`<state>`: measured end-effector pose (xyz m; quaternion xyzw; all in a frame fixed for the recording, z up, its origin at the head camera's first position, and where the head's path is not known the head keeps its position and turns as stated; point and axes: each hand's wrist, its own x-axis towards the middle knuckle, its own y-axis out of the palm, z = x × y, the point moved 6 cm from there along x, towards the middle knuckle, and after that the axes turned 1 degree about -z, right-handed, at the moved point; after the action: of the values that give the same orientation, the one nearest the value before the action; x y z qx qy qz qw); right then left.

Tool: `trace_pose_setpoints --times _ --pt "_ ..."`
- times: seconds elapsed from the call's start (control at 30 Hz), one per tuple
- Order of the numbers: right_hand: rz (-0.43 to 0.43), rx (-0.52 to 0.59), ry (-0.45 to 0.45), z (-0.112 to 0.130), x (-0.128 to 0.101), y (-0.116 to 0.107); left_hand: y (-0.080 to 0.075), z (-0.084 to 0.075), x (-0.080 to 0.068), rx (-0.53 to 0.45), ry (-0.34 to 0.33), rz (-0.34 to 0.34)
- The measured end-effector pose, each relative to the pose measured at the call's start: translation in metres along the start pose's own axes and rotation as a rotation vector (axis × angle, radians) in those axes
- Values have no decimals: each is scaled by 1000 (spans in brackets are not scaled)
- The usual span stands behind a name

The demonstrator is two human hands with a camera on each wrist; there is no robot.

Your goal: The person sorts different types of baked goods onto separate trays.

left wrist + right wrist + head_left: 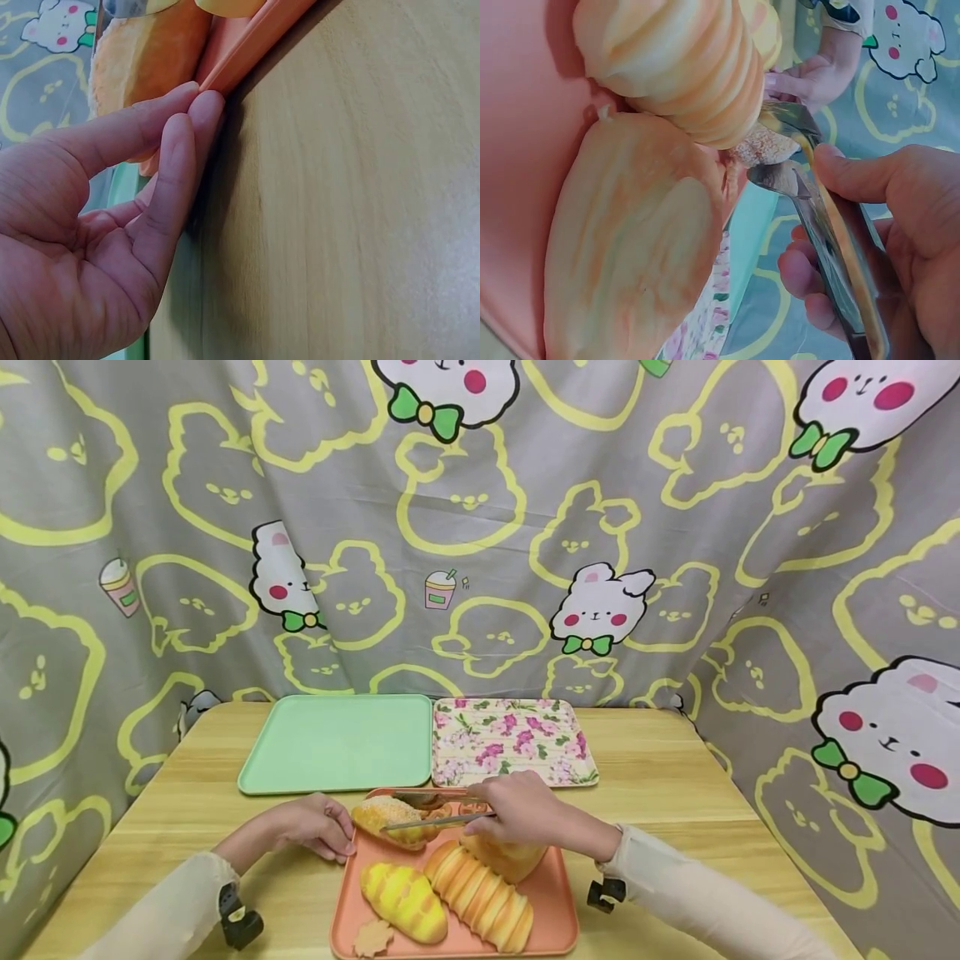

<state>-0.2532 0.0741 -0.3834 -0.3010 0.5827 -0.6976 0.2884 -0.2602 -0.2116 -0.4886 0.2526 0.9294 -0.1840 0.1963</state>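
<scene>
We see the left hand at the left edge of the orange tray, thumb and fingertips pinching its rim near the far left corner. The right hand reaches over the tray and grips the metal tongs, thumb on one arm and fingers curled round the other.

The tongs point leftward, and their tips stand apart, one on either side of the crumbed bread, which lies in the tray's far left corner. We cannot tell whether the tips press on it.

In the same tray we find the yellow bread at the near left, and just beside it the striped roll, lying aslant. Beyond the roll, toward the right, is the plain bread, partly hidden under the right hand. A cookie sits in the near left corner, and between the arms of the tongs we glimpse small brown pieces, too covered to make out fully.

Behind the orange tray, on the wooden table, we see the green tray on the left and the floral tray on the right, side by side. A grey curtain with yellow outlines and white rabbits hangs behind. Both arms wear pale sleeves, with a black mount at each wrist.
</scene>
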Motion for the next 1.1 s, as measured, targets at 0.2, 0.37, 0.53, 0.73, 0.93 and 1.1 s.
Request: trace_pose_setpoints --times 0.2,0.37,0.53,0.73,0.93,1.1 --pt "-72 10 -29 -1 -5 -8 2 -3 0 17 -3 7" --pt "-126 50 -29 -7 -8 -17 1 -5 1 25 16 3" --pt "-196 75 -12 -14 -11 -26 -3 -12 3 4 91 -56" --pt "-279 122 32 -25 -16 -38 -8 -20 8 0 163 -157" --pt "-354 161 92 -42 -21 -54 -12 -26 12 59 176 -196" --pt "-456 167 169 -66 -27 -72 -16 -32 12 132 181 -170"
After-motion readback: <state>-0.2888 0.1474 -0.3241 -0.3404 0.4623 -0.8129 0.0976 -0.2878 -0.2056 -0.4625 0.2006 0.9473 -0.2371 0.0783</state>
